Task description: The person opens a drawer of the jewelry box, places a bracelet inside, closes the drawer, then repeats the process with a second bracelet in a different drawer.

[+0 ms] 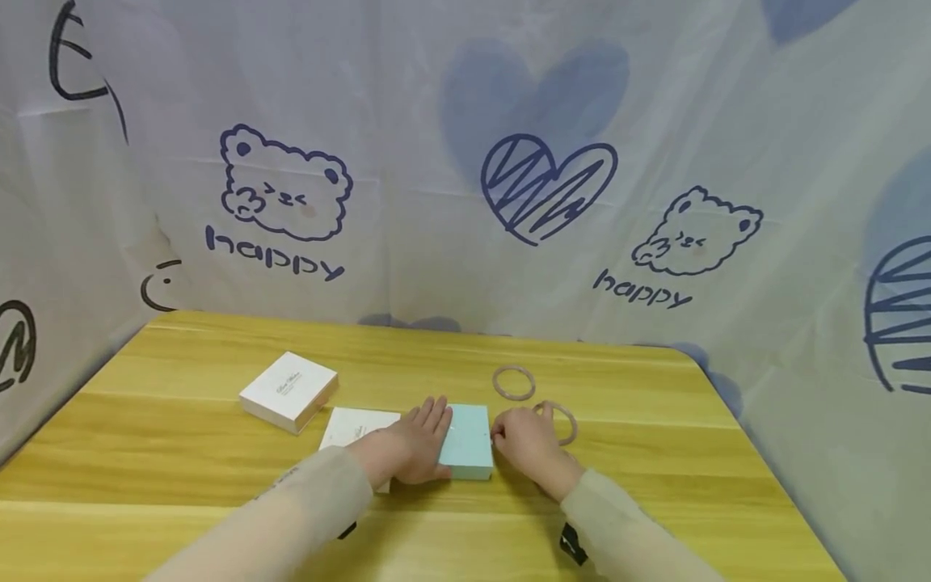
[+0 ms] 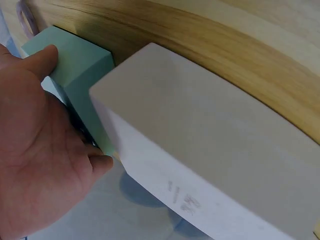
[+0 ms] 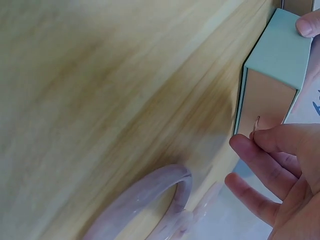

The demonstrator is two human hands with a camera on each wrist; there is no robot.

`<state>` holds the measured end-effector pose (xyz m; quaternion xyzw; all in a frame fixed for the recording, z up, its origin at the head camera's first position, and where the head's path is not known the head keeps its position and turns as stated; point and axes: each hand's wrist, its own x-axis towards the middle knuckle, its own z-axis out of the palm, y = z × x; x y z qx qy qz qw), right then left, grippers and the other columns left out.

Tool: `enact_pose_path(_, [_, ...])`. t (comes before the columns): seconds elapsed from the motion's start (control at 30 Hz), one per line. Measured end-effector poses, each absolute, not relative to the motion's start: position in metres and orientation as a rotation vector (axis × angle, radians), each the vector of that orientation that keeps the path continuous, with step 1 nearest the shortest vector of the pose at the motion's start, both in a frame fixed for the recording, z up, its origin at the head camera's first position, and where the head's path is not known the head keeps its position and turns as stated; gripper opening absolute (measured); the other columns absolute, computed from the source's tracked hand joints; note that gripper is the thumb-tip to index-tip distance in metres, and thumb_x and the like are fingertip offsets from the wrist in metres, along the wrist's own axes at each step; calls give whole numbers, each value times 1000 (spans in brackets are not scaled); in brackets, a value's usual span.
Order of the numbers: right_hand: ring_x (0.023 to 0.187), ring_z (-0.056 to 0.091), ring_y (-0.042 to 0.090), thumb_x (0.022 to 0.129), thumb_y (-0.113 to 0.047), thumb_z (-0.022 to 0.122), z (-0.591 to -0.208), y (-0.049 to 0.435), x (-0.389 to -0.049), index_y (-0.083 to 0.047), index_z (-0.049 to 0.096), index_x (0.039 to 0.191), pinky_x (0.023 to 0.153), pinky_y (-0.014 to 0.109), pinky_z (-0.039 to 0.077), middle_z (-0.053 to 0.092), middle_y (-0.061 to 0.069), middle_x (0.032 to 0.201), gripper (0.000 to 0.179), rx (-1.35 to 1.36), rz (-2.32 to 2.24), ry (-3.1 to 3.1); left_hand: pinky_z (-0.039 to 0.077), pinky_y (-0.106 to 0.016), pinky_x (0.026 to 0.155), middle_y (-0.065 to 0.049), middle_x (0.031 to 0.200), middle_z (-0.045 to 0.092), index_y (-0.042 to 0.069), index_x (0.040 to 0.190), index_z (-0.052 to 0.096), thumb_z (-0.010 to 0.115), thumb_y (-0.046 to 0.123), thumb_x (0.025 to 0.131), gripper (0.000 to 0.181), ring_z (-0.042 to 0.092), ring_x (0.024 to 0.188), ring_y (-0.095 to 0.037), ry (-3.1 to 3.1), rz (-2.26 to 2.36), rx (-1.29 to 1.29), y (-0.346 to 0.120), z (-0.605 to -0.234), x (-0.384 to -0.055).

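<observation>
A mint-green box (image 1: 468, 436) lies on the wooden table between both hands. My left hand (image 1: 414, 444) has its fingers stretched out and rests against the box's left part; in the left wrist view its thumb (image 2: 46, 61) touches a green face. On the opposite side, my right hand (image 1: 534, 440) pinches a small thin pull loop (image 3: 257, 123) between thumb and index finger. That loop comes out of the box's tan end panel (image 3: 267, 100), framed by the green cover. The right hand's other fingers are spread apart. Anything inside the box is hidden.
Two pale purple bangles lie right of the box: one farther back (image 1: 514, 398), another (image 1: 575, 424) partly behind the right hand. A white box (image 1: 288, 380) stands at the left; a second white box (image 1: 356, 419) sits partly under the left forearm. A printed cloth (image 1: 422, 242) hangs behind the table.
</observation>
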<state>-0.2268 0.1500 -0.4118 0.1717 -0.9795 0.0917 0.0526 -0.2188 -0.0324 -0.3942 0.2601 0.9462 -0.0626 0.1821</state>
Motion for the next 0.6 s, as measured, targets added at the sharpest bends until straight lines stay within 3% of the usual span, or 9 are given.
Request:
enact_pose_path(0.23, [57, 54, 10, 78, -4, 65, -409, 152, -227, -18, 65, 60, 96, 66, 31, 63, -7, 60, 23, 540, 204, -2947, 13, -36, 119, -11, 159, 2, 8, 152, 9, 43, 52, 94, 80, 3, 147, -26, 2682, -209, 766, -36, -398, -220])
enact_pose_path(0.6, [56, 54, 10, 77, -4, 65, -410, 163, -226, -17, 64, 57, 94, 63, 35, 60, -8, 55, 24, 499, 150, -2954, 12, -36, 119, -10, 159, 0, 9, 152, 6, 40, 54, 94, 80, 1, 147, -25, 2682, -257, 801, -40, -401, -221])
